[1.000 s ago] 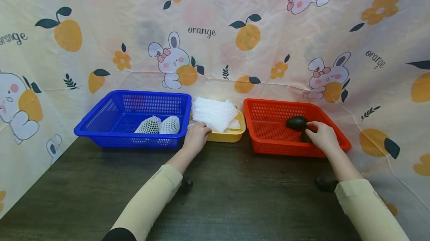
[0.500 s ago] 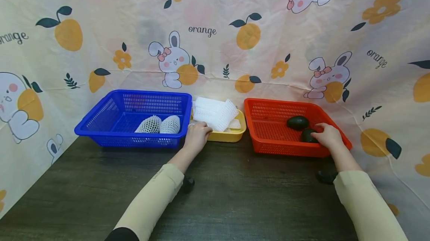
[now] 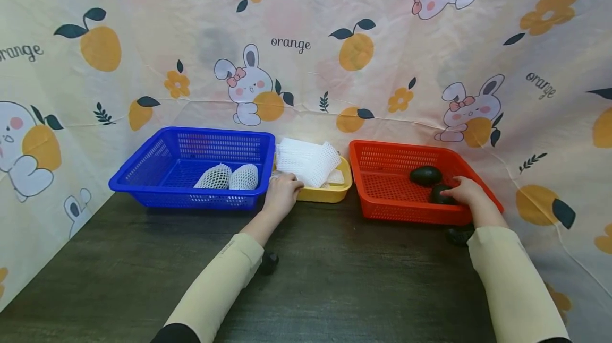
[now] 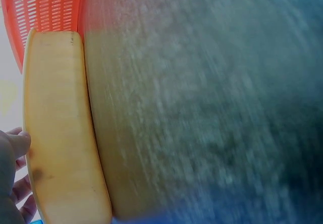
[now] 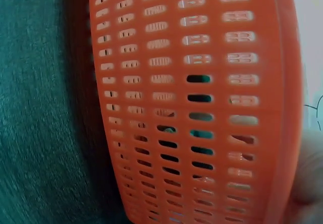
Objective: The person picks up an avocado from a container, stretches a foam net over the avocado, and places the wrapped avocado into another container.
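Observation:
My right hand (image 3: 468,194) reaches over the red basket (image 3: 397,210). Its thumb touches the nearer dark green avocado (image 3: 441,195), with the forefinger spread apart from the thumb; the other fingers are hidden. Another avocado (image 3: 425,175) lies just behind. My left hand (image 3: 282,194) is at the left end of the yellow basket (image 3: 325,194), beside the white foam net sleeves (image 3: 306,160). In the left wrist view, the thumb lies at that basket's rim and the fingers reach inside; whether they pinch a sleeve cannot be seen.
On the left stands a blue basket (image 3: 191,198) with two fruits in foam nets (image 3: 244,177). All the baskets rest on a dark table (image 3: 334,274) before a printed cloth (image 3: 306,88). In the right wrist view, the red basket's slotted wall (image 5: 197,108) hides most of the hand.
My right hand has drawn back rightward from between the avocados, then moved slightly left so its thumb is at the nearer one. The left hand stays in place.

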Available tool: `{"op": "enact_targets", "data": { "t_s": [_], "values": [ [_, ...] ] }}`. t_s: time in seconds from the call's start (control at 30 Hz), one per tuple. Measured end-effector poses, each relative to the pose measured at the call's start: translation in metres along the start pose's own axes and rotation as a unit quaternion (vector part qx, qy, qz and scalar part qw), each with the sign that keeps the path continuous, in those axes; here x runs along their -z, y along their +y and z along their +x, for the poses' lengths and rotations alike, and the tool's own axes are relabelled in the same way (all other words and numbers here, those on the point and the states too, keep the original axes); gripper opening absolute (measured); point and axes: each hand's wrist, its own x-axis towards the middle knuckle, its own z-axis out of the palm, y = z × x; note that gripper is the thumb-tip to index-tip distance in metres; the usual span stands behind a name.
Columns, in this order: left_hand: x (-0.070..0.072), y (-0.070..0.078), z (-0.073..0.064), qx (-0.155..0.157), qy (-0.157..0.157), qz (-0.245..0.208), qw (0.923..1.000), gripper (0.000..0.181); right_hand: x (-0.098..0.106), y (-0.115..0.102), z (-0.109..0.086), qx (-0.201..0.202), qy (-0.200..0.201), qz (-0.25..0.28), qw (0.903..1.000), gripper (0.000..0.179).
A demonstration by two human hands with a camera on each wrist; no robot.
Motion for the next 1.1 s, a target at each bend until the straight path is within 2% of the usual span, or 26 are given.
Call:
{"op": "enact_targets", "data": {
  "t_s": [0.17, 0.63, 0.77, 1.0, 1.1],
  "values": [
    [0.0, -0.001, 0.002, -0.001, -0.003, 0.0, 1.0, 0.007, -0.003, 0.0, 0.007, -0.012, -0.038, 0.012, 0.9991, 0.094],
    [0.0, -0.002, 0.004, 0.004, 0.001, 0.003, 1.0, 0.008, -0.006, -0.002, 0.017, -0.018, -0.075, 0.014, 0.9969, 0.096],
    [-0.001, -0.002, 0.003, 0.006, -0.002, 0.002, 1.0, 0.007, -0.007, -0.001, 0.016, -0.019, -0.066, 0.018, 0.9975, 0.097],
    [-0.004, -0.002, 0.001, 0.003, 0.003, -0.003, 1.0, 0.007, -0.01, 0.0, 0.016, -0.034, -0.044, 0.027, 0.9981, 0.086],
    [-0.005, -0.001, 0.0, 0.007, 0.005, -0.003, 1.0, 0.006, -0.011, 0.002, 0.015, -0.026, -0.043, 0.029, 0.9983, 0.083]
  ]
}}
